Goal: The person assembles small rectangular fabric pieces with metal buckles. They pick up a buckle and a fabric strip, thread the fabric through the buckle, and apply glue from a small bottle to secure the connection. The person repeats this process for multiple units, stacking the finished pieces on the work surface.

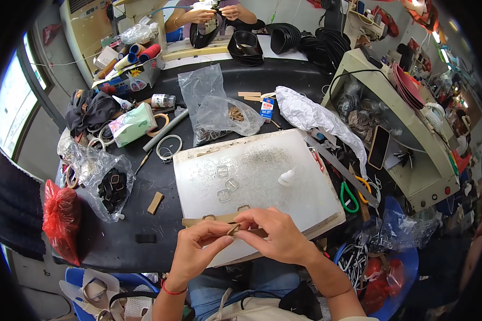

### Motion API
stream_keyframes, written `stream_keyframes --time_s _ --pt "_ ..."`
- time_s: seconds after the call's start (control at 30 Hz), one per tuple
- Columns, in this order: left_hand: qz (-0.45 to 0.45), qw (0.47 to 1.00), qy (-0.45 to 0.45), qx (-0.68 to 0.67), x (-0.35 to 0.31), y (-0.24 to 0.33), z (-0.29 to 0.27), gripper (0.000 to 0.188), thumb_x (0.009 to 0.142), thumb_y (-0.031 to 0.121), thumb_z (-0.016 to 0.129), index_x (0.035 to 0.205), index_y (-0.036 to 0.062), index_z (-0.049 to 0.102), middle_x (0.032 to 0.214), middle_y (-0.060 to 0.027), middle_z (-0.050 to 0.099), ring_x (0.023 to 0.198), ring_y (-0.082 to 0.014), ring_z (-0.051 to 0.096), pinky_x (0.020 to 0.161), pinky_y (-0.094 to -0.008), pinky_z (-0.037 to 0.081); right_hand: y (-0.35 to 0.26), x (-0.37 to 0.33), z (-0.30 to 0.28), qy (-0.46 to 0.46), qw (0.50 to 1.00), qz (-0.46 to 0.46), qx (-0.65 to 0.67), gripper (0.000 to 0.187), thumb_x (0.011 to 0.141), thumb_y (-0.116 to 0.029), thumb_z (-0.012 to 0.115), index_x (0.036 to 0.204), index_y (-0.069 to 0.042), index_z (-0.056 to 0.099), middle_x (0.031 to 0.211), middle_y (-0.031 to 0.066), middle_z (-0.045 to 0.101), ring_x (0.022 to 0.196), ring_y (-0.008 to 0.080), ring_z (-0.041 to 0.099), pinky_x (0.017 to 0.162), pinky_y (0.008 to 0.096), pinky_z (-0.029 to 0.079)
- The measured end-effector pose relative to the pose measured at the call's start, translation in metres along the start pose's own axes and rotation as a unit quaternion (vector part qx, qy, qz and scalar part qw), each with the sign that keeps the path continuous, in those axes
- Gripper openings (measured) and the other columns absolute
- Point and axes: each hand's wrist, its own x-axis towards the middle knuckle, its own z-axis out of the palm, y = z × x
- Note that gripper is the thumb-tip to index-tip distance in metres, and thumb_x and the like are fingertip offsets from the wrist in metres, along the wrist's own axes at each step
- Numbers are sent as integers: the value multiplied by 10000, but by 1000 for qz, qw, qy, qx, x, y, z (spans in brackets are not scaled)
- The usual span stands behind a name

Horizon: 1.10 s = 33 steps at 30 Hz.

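Note:
Over the near edge of a white board point(198, 184), my left hand point(202, 243) and my right hand point(276, 235) meet. Their thumbs and fingers pinch a small tan strap point(233, 230) with what seems to be a buckle on it; the fingers partly hide it. Just beyond my fingertips lies a longer tan strap point(191, 221), with a metal buckle point(243, 207) at its far side. Three loose metal slide buckles point(232, 185) rest on the board, farther from me. To their right is a small white plastic bottle point(287, 177), apart from both hands.
Right of the board are green-handled scissors point(349, 198), a grey ruler-like strip point(353, 179) and a phone point(379, 147). See-through bags point(211, 101) lie behind it. On the left are a red bag point(61, 222) and a short tan piece point(155, 203). Another person's hands point(201, 15) work opposite.

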Motion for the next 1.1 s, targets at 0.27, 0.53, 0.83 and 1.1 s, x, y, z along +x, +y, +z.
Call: stream_keyframes --time_s 0.27,0.53,0.83,1.1 --pt "-40 999 -5 20 2 10 21 337 850 0 720 1171 -35 625 1047 -113 700 1007 -163 663 918 -286 527 3 -3 -13 -40 994 -33 -94 277 835 -123 704 1090 -116 593 865 14 662 776 193 631 777 345 378" --pt "32 979 141 -142 7 1 37 258 857 -28 702 1104 -58 632 1020 -115 697 974 -157 665 881 -288 542 -2 -2 -9 209 962 111 139 519 826 -142 778 1274 -11 550 1022 55 586 932 119 553 760 265 450" --pt "84 983 163 -24 -8 -14 54 225 820 -67 709 1040 -35 677 960 -103 687 879 -155 689 797 -273 568 -12 -24 28 198 863 134 446 55 943 -50 629 965 -5 654 874 -30 582 777 37 511 692 191 422" --pt "179 954 237 39 -8 -33 52 236 803 -118 688 1024 -36 680 950 -97 679 847 -141 681 778 -259 572 2 -34 42 117 833 200 503 111 925 -72 614 823 -31 629 797 -58 522 701 22 408 630 204 320"
